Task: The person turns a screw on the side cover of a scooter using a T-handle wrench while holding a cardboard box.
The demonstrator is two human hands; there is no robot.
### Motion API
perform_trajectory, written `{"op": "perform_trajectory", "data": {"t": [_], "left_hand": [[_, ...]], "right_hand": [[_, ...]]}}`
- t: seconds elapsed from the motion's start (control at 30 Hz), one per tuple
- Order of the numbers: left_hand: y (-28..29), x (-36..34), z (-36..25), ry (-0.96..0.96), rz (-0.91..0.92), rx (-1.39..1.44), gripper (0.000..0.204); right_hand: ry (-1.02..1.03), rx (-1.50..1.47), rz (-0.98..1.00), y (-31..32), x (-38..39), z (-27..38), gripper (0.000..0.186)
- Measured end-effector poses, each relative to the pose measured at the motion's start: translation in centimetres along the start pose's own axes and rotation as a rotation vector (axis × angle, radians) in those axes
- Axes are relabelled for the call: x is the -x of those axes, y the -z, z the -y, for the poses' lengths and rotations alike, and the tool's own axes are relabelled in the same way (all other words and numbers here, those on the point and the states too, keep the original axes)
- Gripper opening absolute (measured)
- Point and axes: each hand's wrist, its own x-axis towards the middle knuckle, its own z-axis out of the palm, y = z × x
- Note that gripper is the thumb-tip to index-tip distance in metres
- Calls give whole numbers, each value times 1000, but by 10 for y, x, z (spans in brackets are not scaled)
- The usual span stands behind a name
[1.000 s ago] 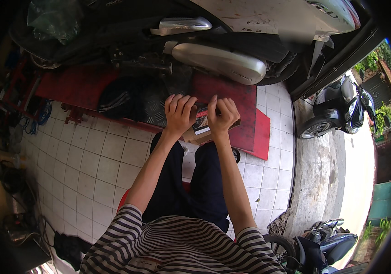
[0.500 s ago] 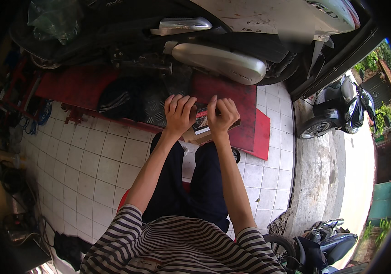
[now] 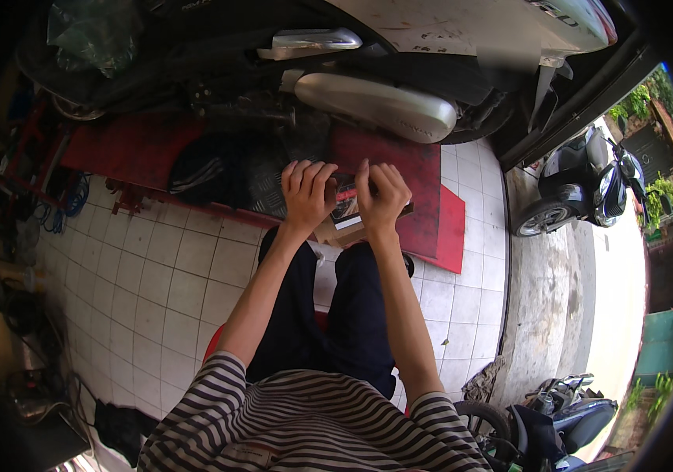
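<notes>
My left hand (image 3: 307, 197) and my right hand (image 3: 382, 197) are raised side by side in front of my knees, a short gap between them. Both have curled fingers with the thumbs turned inward. Whatever they pinch, if anything, is too small or hidden to make out. Below and between them an open cardboard box (image 3: 343, 236) shows its brown flap and a dark, partly red and white inside. My hands cover part of this box. Behind them lies the red platform (image 3: 384, 153) of a low stand.
A scooter with a silver side cover (image 3: 376, 106) stands on the platform. Left of my hands lie a dark cloth item with white stripes (image 3: 199, 169) and a tread plate (image 3: 270, 189). White tiles (image 3: 167, 267) cover the floor. Parked motorbikes (image 3: 580, 185) stand outside at right.
My hands stay in nearly the same place and pose, with only a very slight shift. The box and scooter have not moved.
</notes>
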Motion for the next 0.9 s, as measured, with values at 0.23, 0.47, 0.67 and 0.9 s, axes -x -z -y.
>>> {"op": "perform_trajectory", "data": {"t": [0.23, 0.47, 0.67, 0.9], "left_hand": [[48, -17, -7, 187, 237, 228, 39], [91, 0, -40, 61, 395, 428, 52], [119, 45, -68, 107, 167, 401, 39], [80, 113, -78, 683, 564, 500, 23]], "right_hand": [[155, 287, 377, 47, -4, 42, 8], [-96, 345, 811, 72, 22, 77, 24], [-336, 186, 630, 113, 75, 51, 19], [-1065, -188, 503, 179, 148, 15, 50]]}}
